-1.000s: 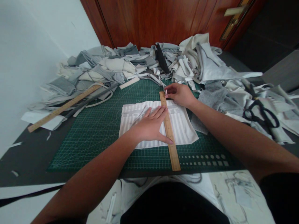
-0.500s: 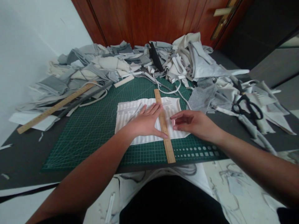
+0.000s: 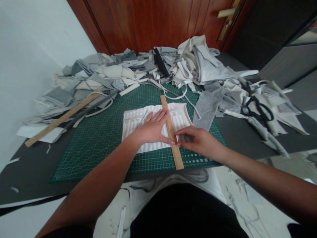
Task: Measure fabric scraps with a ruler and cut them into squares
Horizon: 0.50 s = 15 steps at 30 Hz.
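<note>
A piece of striped white-and-grey fabric [image 3: 132, 127] lies flat on the green cutting mat [image 3: 94, 138]. Across its right part runs a wooden ruler [image 3: 170, 129], its near end reaching past the fabric onto the mat. My left hand [image 3: 152, 129] is spread flat on the fabric, fingertips and thumb pressing the ruler's left side. My right hand [image 3: 198, 140] pinches a small white piece of chalk [image 3: 176, 138] against the ruler's right edge, close to my left thumb. The chalk is mostly hidden by the fingers.
Heaps of grey and cream fabric scraps [image 3: 111, 69] line the back of the table. A second wooden ruler [image 3: 63, 119] lies on the left. Black-handled scissors [image 3: 257, 107] rest among scraps at right. Grey cloth [image 3: 209, 102] overlaps the mat's right side.
My right hand has moved left and slightly toward me, bringing the chalk to the ruler's edge. My left hand stays flat on the ruler and fabric. The view has shifted slightly.
</note>
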Tool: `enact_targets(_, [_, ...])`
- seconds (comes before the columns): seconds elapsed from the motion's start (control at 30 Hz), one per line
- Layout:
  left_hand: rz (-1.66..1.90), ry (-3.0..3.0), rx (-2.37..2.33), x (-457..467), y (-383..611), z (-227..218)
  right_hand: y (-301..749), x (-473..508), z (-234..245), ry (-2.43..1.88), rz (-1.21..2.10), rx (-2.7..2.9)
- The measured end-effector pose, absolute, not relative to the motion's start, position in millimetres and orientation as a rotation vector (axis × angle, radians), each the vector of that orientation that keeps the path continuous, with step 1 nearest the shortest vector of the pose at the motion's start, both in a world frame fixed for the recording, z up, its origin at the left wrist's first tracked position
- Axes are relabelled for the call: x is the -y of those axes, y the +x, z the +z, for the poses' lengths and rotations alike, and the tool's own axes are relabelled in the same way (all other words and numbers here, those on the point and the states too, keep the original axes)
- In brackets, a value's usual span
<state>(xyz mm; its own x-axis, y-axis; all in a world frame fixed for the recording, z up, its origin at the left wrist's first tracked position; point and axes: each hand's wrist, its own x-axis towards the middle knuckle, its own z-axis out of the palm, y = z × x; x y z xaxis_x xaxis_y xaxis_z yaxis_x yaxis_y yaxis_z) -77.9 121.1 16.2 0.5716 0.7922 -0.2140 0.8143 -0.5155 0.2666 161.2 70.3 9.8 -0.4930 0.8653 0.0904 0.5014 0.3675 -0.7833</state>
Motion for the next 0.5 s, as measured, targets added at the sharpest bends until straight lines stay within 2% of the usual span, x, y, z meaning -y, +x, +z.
enact_targets(0.27, [-0.060,2.491,-1.298,-121.2,-78.2,15.3,160.0,-68.0,9.2,-1.015,1.197,2.041])
enact_targets(0.5, [-0.048,2.502,-1.286,-121.9,-78.7,14.9,161.5,-68.4,9.1,-1.009,1.193,2.083])
